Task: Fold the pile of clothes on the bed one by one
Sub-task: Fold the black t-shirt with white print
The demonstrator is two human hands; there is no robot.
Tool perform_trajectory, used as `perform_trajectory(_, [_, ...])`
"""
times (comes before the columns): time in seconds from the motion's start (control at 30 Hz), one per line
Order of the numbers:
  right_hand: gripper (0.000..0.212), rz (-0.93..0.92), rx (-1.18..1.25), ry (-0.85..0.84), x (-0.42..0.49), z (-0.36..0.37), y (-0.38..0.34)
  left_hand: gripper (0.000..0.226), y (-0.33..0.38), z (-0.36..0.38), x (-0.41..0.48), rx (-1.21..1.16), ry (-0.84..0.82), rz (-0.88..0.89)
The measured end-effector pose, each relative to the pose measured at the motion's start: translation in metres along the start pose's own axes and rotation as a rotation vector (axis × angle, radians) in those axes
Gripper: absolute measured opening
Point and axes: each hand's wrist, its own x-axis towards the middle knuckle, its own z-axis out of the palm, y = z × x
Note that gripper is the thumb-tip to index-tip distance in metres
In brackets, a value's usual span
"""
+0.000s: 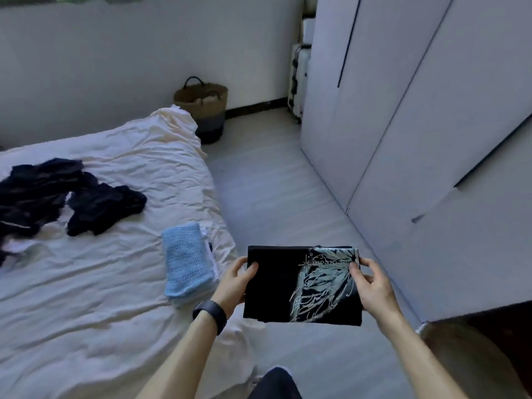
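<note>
- Lower centre of frame, over the floor (pixel 288 182) just right of the bed (pixel 115 312) edge: the folded black shirt (pixel 276 286) with pale print is held flat in the air, touching nothing else.
- left hand (pixel 234 279) grasps the shirt's left edge, thumb on top and fingers under. A dark wristband (pixel 211 313) sits on that wrist.
- right hand (pixel 374 289) pinches the right edge near the top corner, thumb on the print.
- I judge the two-sided grip is there to keep the folded layers from slipping apart while it's carried.
- The shirt looks fully folded into a neat rectangle, so my guess is this step is set-down, not folding.
- Left of the hands, a folded blue knit (pixel 187 260) lies near the bed edge with white fabric peeking out beneath it. It reads as the finished stack, kept close so I can reach it.
- Left edge of frame, well apart from that stack: a dark unfolded pile (pixel 57 194) is spread on the sheet, so plenty of the task is left.
- Upper centre: a woven basket (pixel 201 108) stands on the floor past the bed corner.
- Right side: white wardrobe doors (pixel 431 110).
</note>
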Motion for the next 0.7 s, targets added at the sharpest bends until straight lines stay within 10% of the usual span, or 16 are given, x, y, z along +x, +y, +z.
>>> perform_trajectory(0.7, [0.011, -0.301, -0.69, -0.833, 0.204, 0.275, -0.165, 0.023, -0.053, -0.088, 0.091, -0.738, 0.872, -0.129])
